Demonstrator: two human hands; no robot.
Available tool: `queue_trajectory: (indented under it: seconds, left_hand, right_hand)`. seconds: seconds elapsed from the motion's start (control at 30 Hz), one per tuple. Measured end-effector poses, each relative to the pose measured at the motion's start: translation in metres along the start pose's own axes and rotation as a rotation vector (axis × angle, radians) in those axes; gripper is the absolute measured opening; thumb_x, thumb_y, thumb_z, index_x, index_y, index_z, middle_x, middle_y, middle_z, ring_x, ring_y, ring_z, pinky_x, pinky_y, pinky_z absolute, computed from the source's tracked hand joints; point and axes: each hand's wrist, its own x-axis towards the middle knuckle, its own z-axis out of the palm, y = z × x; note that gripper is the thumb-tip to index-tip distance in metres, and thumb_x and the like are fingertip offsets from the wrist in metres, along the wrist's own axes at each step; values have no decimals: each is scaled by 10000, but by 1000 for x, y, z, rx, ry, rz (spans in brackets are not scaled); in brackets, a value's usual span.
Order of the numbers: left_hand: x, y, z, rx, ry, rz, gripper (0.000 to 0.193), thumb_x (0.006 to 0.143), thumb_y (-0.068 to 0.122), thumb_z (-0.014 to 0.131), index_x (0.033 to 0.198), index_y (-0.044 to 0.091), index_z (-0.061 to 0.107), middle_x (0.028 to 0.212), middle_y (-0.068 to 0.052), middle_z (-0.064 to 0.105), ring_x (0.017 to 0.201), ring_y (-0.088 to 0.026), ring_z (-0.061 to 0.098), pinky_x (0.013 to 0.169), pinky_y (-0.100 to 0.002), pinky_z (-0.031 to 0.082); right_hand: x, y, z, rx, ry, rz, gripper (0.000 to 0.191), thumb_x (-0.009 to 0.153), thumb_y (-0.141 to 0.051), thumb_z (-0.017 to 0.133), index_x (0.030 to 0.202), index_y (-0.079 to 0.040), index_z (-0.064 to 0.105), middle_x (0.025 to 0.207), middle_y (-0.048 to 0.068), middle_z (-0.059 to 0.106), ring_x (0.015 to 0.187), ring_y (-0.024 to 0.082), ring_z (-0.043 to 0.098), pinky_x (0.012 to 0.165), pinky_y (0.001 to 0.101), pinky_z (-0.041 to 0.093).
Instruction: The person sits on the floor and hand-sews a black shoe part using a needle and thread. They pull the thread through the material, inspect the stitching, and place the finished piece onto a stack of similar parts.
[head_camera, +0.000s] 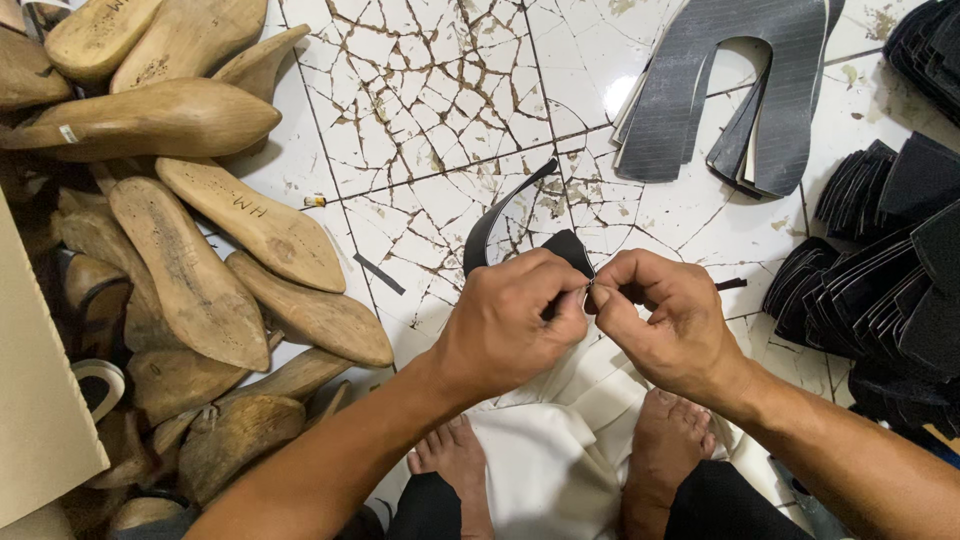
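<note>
Strip of dark curved material (500, 215) rose between your hands, low over the cracked tile floor (420, 90). Your left hand (510, 320) and right hand (665, 320) were both closed, pinching its near end. You seemed mid-fold; next called for steady fingertip pressure. Wooden shoe lasts (190, 270) lay left, cut dark pieces (880, 290) right.

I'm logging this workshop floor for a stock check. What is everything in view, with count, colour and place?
wooden shoe lasts: a pile, too many to count exactly, tan, left
black strip: one, curved, pinched between both hands, centre
grey U-shaped cut pieces: a small stack, top right
dark cut pieces: several fanned stacks, right edge
white sheets: under the feet, bottom centre
cracked tiled floor: white
left hand: gripping the strip
right hand: gripping the strip
bare feet: two, bottom
</note>
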Motion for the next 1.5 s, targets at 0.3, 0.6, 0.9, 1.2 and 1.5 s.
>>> queue_trajectory:
  seconds: [0.3,0.6,0.9,1.2,1.5]
  left_hand:
    - [0,-6,-2,-120,-59,-120,103,885,66,679,959,7,719,855,-92,723,676,-167,696,616,-290,558]
    - [-1,-13,-13,-137,8,-8,82,912,14,625,986,-9,654,957,-91,687,791,-164,687,668,-295,581]
    - [-7,-3,-5,76,-82,286,191,954,119,706,1113,17,683,1084,-127,696,1000,-259,694,902,-382,574]
    - [2,-13,-21,-172,-195,-167,199,974,230,695,1039,54,761,949,-51,742,923,-173,678,850,-325,546]
    - [-18,-29,-12,-375,-245,-401,152,896,165,781,888,40,695,909,-46,693,870,-131,650,804,-305,537]
  right_hand:
    - [1,-1,1,6,-23,-15,116,907,-107,652,921,3,684,783,13,701,688,32,576,560,199,472]
    - [11,12,-17,210,-12,63,239,962,-206,652,1077,-4,709,857,62,726,802,126,690,747,274,588]
    - [14,12,-17,160,-126,136,172,974,-130,666,1021,11,752,874,105,723,763,134,628,664,289,527]
    - [9,-21,-21,-302,-166,-536,110,884,-53,687,990,-27,672,944,83,735,794,182,740,669,300,584]
    - [4,-11,-16,-382,-200,-621,142,811,-15,679,941,-27,625,872,73,707,724,209,695,596,335,558]
